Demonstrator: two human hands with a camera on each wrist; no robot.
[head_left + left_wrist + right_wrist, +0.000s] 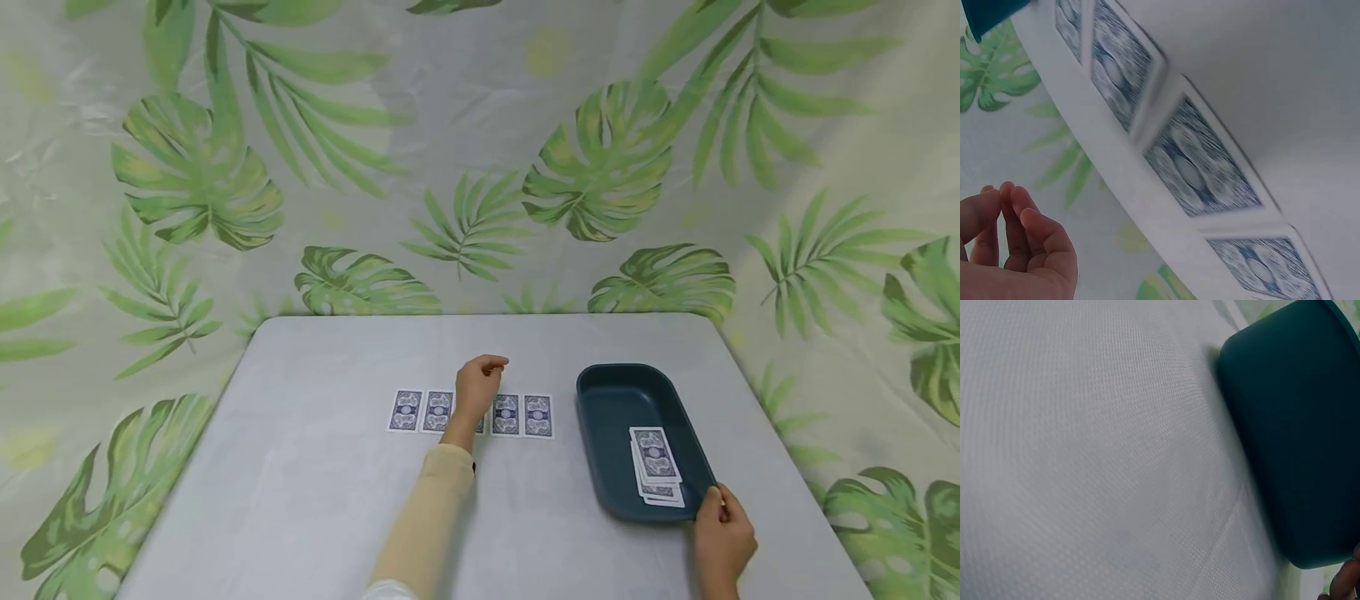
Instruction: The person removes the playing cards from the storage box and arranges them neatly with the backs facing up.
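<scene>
Under left wrist (461, 427), middle card (481, 424) mostly hidden, right edge showing.

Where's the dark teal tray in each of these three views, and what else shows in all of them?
Head: the tray sits right of centre, lower half, the right hand gripping its near right corner.
Left wrist: only part of the tray, top left corner.
Right wrist: the tray's outside, along the right side.
Shared landmark: leaf-print cloth.
</scene>
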